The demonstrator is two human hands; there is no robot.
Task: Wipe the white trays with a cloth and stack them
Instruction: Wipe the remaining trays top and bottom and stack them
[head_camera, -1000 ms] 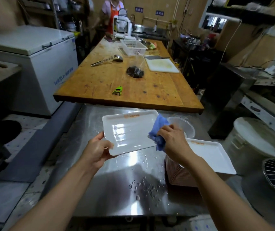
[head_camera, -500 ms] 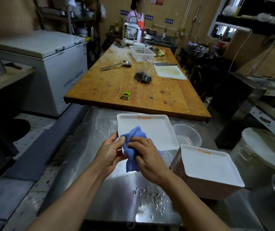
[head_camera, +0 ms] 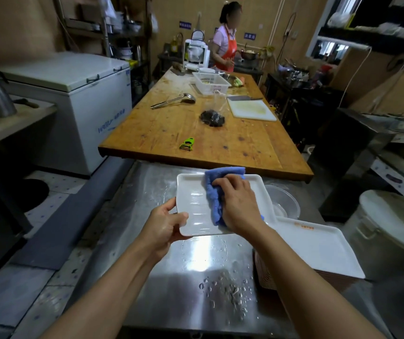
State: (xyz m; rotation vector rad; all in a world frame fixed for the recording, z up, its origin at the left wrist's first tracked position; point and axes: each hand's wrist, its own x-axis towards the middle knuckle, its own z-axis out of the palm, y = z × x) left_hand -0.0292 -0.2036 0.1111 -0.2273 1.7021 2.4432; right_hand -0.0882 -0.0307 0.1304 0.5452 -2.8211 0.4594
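A white rectangular tray is held above the wet steel counter. My left hand grips its near left corner, thumb on top. My right hand presses a blue cloth onto the tray's inside, fingers spread over the cloth; the cloth reaches past the tray's far rim. To the right stands a stack of white trays, its top one facing up with a small orange mark near its far edge.
A clear plastic bowl sits behind the stack. Water drops lie on the counter's near part. Beyond is a wooden table with a green peeler, ladle, basket and cutting board. A person in an orange apron works far back. A white bin stands right.
My right hand has carried the cloth from the tray's near left corner up to its far right part. The tray stays in my left hand. The view has tilted up.
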